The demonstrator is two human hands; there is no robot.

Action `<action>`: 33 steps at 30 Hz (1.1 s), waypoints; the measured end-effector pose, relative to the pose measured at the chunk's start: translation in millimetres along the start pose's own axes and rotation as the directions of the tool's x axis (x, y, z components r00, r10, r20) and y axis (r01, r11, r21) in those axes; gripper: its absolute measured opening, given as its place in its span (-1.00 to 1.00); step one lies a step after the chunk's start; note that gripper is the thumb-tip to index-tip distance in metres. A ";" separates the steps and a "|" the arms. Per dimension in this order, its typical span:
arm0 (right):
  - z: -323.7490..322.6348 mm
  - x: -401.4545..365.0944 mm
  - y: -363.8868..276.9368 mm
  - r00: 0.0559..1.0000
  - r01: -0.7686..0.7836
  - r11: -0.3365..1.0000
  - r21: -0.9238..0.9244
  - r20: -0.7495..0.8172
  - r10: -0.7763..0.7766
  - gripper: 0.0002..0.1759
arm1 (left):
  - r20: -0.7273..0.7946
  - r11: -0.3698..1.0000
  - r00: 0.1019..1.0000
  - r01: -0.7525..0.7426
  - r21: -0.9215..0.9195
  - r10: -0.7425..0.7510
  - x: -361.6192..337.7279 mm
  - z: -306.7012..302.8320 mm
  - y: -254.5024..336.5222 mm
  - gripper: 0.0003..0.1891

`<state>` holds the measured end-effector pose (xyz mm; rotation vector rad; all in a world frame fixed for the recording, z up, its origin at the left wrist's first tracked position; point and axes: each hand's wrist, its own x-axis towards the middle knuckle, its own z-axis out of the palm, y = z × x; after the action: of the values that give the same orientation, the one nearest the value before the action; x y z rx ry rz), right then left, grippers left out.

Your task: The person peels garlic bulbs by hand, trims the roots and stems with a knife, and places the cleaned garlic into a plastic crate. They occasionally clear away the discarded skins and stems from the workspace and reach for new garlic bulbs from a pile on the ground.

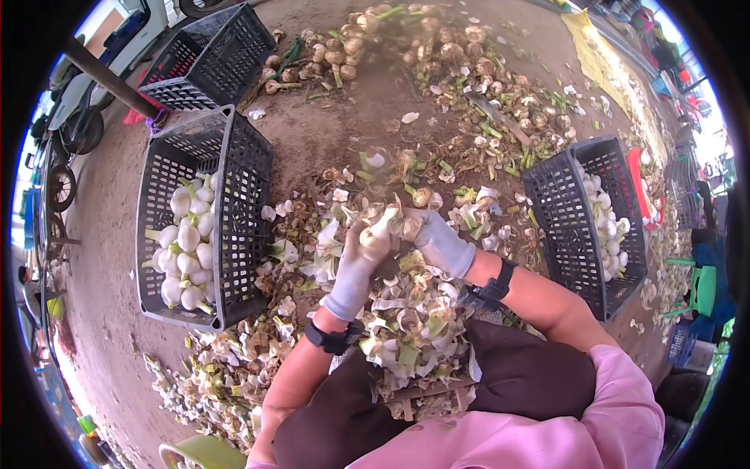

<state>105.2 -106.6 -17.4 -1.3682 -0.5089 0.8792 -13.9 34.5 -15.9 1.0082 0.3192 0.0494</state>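
Observation:
Both of my hands wear pale gloves and meet in front of me at a garlic bulb (pixel 383 225). My left hand (pixel 359 262) is closed round the bulb from the left. From the right, my right hand (pixel 439 241) pinches the bulb's loose brownish outer skin. Beneath them, peeled skins (pixel 414 336) are heaped on my lap. A black crate (pixel 221 234) on the left holds white peeled bulbs (pixel 187 238), some with short green stems. Another black crate (pixel 574 227) on the right also contains white bulbs (pixel 611 227).
Unpeeled bulbs (pixel 453 53) lie in a pile ahead, near a long flat blade-like tool (pixel 500 117). An open black crate (pixel 215 59) stands at the upper left. Skins litter the ground. A green chair (pixel 701 289) is at the right, a green basin (pixel 205 452) at the lower left.

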 end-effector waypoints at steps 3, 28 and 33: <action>3.9 -1.8 -7.4 0.982 -0.189 0.917 0.352 0.088 0.169 -0.68 | -0.123 0.761 0.936 -0.186 0.622 0.329 -4.0 7.9 6.9 -0.44; -13.7 -7.0 4.6 0.926 0.347 0.636 -0.689 0.143 -0.350 -0.68 | -0.066 0.337 0.909 -0.084 0.938 0.411 -3.0 7.4 23.9 -0.40; -13.1 -8.2 -3.8 0.918 0.328 0.456 -0.827 0.166 -0.360 -0.66 | 0.160 0.353 0.908 -0.307 0.884 0.387 0.2 3.0 11.7 -0.72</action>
<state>111.3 -121.0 -14.5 -2.0515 -1.2663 0.2080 -11.6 38.4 -4.7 2.1867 0.1707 0.3453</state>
